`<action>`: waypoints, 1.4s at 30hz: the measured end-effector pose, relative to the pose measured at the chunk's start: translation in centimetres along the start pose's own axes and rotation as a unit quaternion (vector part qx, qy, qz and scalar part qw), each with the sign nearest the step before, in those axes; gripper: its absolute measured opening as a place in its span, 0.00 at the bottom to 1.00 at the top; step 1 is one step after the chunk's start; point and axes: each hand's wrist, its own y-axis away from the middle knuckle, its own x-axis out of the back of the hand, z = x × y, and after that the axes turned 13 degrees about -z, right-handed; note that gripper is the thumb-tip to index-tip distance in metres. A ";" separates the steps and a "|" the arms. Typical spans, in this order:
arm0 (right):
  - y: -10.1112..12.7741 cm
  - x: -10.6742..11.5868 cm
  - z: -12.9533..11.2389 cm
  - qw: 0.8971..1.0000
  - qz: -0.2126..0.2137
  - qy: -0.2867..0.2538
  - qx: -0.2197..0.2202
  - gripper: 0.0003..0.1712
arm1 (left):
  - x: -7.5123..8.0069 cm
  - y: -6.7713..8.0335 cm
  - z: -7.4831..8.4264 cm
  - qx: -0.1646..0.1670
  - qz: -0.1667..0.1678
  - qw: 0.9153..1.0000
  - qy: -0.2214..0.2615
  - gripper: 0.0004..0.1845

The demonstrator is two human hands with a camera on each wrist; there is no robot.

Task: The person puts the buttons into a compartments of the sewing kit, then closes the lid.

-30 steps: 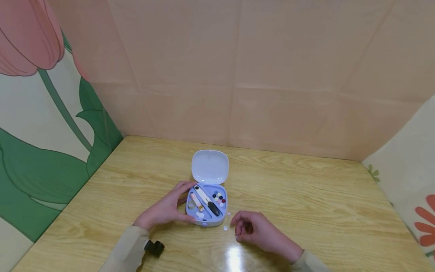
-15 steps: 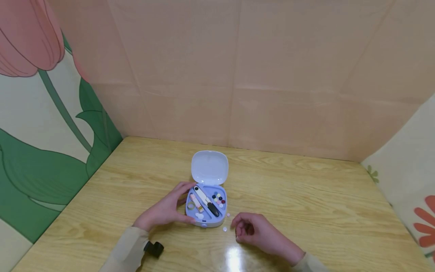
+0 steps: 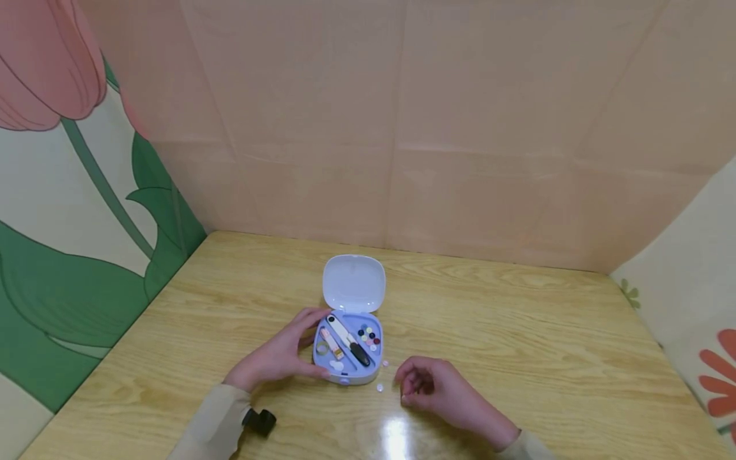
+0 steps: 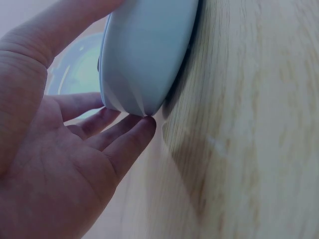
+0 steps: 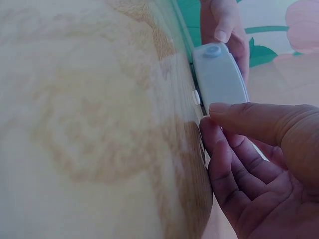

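Note:
A pale blue sewing kit box (image 3: 345,374) lies open on the wooden table (image 3: 517,332), its lid (image 3: 353,283) tipped back. Inside are a black-and-white snipper (image 3: 349,338), coloured buttons (image 3: 368,335) and a pink item. My left hand (image 3: 280,355) holds the box's left side, thumb at the near corner and fingers at the far edge; the left wrist view shows the box wall (image 4: 144,55) between thumb and fingers (image 4: 127,142). My right hand (image 3: 430,385) rests on the table right of the box (image 5: 219,74), fingers (image 5: 224,164) curled, with nothing seen in them. Two tiny white buttons (image 3: 380,387) lie between it and the box.
Pink panels wall the table at the back, a tulip-printed panel (image 3: 69,223) stands at the left and a flowered one (image 3: 690,287) at the right. A small black camera (image 3: 260,421) sits on my left wrist. Bare wood spreads to both sides of the box.
My right hand has slid slightly to the right and nearer, away from the loose buttons. The left hand and the box have stayed put.

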 end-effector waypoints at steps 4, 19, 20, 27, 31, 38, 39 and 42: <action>0.0 0.0 0.1 1.000 0.004 -0.010 -0.005 0.14 | 0.0 0.0 -0.1 -0.002 0.001 1.000 -0.001 0.55; 0.0 0.1 0.3 0.998 0.005 -0.062 0.003 0.16 | 0.0 0.1 0.0 0.001 0.001 1.000 -0.003 0.55; 0.0 0.1 0.4 0.998 0.009 -0.061 0.000 0.16 | 0.0 0.1 0.0 0.001 0.001 1.000 -0.004 0.55; -0.1 0.2 0.3 0.997 0.019 -0.072 -0.023 0.15 | 0.0 0.1 0.0 0.000 0.000 1.000 -0.003 0.56; -0.1 0.3 0.2 0.997 0.022 -0.069 -0.032 0.13 | 0.0 0.1 0.0 0.002 0.002 1.000 -0.002 0.56; -0.2 0.9 -0.1 0.997 0.030 -0.065 -0.041 0.13 | 0.0 0.0 0.0 0.002 0.001 1.000 -0.004 0.56; -0.2 1.0 -0.2 0.996 0.031 -0.066 -0.045 0.13 | 0.0 0.0 0.0 0.003 0.001 1.000 -0.004 0.56; -0.3 1.4 -0.6 0.996 0.034 -0.067 -0.049 0.14 | 0.0 0.0 0.0 0.006 0.000 1.000 -0.004 0.55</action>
